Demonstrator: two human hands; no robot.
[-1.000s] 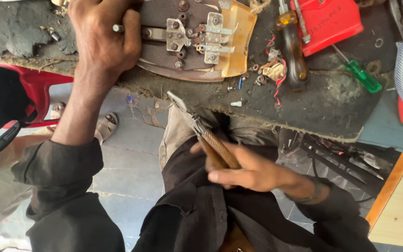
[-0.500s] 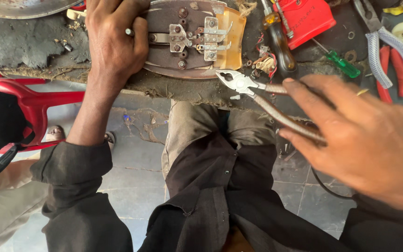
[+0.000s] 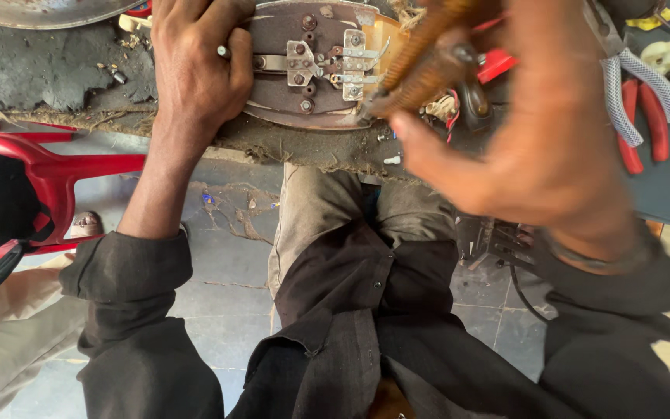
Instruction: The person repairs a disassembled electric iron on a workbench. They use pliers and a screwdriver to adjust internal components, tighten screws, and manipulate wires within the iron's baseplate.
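My left hand clamps the rounded brown metal plate with bolted silver brackets at the desk edge, fingers curled tight over its left rim. It looks rigid and heavy; the rim is the place to grip. My right hand grips the brown-handled pliers, now tip-down at the brackets, up from half a second ago.

I count my two hands, left hand and right hand, one brown plate at twelve o'clock, one red chair at nine o'clock, and one red-handled pliers at two o'clock.
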